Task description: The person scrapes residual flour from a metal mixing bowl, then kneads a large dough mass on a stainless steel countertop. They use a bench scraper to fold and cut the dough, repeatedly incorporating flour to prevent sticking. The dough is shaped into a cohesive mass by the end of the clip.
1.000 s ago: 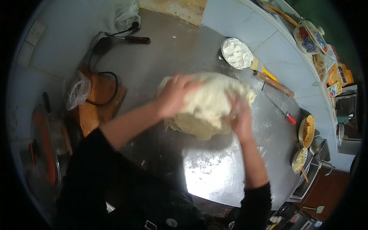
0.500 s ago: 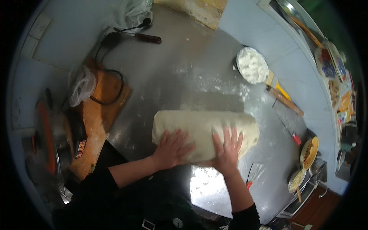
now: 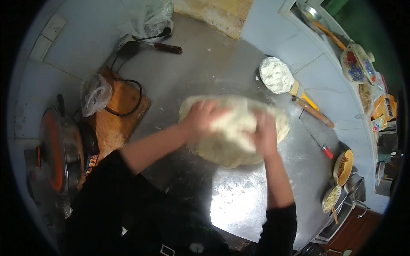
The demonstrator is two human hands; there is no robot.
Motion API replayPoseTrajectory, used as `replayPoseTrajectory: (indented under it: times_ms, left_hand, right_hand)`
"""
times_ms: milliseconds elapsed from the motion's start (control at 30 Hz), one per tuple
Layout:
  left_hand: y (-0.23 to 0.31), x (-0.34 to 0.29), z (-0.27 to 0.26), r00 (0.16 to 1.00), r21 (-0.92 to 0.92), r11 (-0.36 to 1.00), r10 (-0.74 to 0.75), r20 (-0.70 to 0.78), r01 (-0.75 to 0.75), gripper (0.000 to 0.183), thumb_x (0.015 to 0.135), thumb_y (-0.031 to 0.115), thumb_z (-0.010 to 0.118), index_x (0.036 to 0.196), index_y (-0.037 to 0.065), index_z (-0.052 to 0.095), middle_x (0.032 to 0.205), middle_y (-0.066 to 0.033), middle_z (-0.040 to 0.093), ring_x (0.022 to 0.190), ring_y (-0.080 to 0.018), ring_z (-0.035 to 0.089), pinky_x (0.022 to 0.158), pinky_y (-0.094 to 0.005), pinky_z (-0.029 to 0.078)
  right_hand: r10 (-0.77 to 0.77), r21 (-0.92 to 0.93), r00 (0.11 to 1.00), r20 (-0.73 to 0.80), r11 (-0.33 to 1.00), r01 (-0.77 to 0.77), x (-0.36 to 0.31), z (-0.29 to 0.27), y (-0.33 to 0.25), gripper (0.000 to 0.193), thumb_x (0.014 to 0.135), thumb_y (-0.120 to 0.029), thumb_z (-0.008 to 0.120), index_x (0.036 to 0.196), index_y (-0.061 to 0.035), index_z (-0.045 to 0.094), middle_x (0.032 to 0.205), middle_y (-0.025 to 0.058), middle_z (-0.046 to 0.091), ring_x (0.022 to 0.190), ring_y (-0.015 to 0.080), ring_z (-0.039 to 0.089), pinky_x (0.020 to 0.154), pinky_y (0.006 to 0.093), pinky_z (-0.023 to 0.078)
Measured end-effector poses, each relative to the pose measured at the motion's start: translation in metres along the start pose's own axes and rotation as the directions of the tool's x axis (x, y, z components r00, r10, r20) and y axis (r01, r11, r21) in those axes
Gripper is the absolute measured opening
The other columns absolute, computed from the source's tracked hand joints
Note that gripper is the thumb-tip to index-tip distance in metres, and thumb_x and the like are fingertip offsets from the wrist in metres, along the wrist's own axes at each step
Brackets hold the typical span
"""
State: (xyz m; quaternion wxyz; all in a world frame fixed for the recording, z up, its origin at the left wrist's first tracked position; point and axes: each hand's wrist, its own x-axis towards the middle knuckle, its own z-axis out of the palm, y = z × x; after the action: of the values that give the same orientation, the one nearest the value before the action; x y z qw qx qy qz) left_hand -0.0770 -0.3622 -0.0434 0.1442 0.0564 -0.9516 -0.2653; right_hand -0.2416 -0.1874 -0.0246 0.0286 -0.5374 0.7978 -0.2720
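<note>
A large pale sheet of dough point(image 3: 226, 155) lies on the steel worktop, its middle bunched into a raised lump and its near part spread flat and thin. On the upper left of the dough is my left hand point(image 3: 203, 115), blurred by motion, so its finger shape does not show clearly. My right hand point(image 3: 265, 132) is at the right side of the lump, fingers bent around the dough, also somewhat blurred. Dough under both palms is hidden.
Beyond the dough stands a bowl of flour point(image 3: 276, 76), beside a wooden rolling pin point(image 3: 314, 112). Filled bowls, one yellow point(image 3: 343, 167), sit at right. Left are an orange board point(image 3: 117, 113), a black cord point(image 3: 141, 96) and a lidded pot point(image 3: 55, 149). Dusted flour marks the steel worktop point(image 3: 188, 55).
The dough went from a smooth folded slab to a bunched shape farther from me, its near part spread flat. Both hands moved away from me with it, the right one turning inward.
</note>
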Motion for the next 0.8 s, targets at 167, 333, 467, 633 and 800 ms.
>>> replayPoseTrajectory:
  times_ms: [167,333,467,633,800]
  left_hand:
    - [0.078,-0.128,-0.045,0.956,0.035,0.983,0.169,0.241,-0.183,0.072,0.069,0.054,0.066,0.131,0.024,0.043,0.128,-0.0135,0.039,0.125,-0.0324,0.03,0.1,-0.0575,0.02]
    - [0.093,-0.142,-0.002,0.977,0.113,0.992,-0.077,0.2,0.055,0.073,0.071,0.055,0.063,0.134,0.028,0.037,0.137,-0.011,0.034,0.131,-0.0298,0.026,0.104,-0.0573,0.016]
    - [0.071,-0.152,0.037,0.999,0.198,0.98,0.03,0.045,-0.038,0.073,0.073,0.057,0.058,0.135,0.027,0.035,0.137,-0.0135,0.036,0.129,-0.0314,0.03,0.103,-0.057,0.018]
    - [0.018,-0.049,0.018,0.989,0.053,0.992,-0.118,0.089,0.114,0.08,0.066,0.047,0.07,0.132,0.012,0.04,0.131,-0.0177,0.041,0.123,-0.0342,0.037,0.102,-0.0495,0.026]
    - [-0.042,0.048,0.019,0.864,-0.412,0.773,-0.341,0.371,0.482,0.077,0.069,0.034,0.073,0.132,0.005,0.04,0.13,-0.0178,0.044,0.119,-0.0311,0.042,0.099,-0.0392,0.033]
  right_hand:
    - [-0.103,-0.14,0.931,0.35,0.977,0.161,-0.151,-0.076,-0.072,0.083,0.052,-0.039,0.084,0.124,-0.0153,0.05,0.133,0.0102,0.043,0.125,0.0315,0.037,0.104,0.0535,0.023]
    - [0.001,-0.25,1.0,0.009,0.968,0.001,-0.195,0.002,-0.072,0.1,0.054,-0.06,0.075,0.133,-0.0188,0.03,0.138,0.0212,0.029,0.128,0.0451,0.023,0.099,0.0658,0.013]
    - [-0.092,-0.388,0.989,-0.116,0.921,0.04,-0.196,0.039,-0.048,0.084,0.065,-0.054,0.07,0.132,-0.0231,0.03,0.134,0.0183,0.036,0.123,0.0466,0.029,0.097,0.0661,0.014]
    - [0.186,-0.321,0.983,0.002,0.931,-0.175,-0.069,0.024,-0.024,0.106,0.039,-0.059,0.076,0.129,-0.0136,0.045,0.135,0.0115,0.039,0.13,0.0358,0.027,0.105,0.0558,0.015]
    - [0.253,-0.188,0.967,-0.024,0.949,-0.253,0.023,0.011,0.026,0.084,0.057,-0.067,0.064,0.118,-0.0104,0.053,0.117,0.0137,0.055,0.11,0.0333,0.047,0.093,0.0479,0.033]
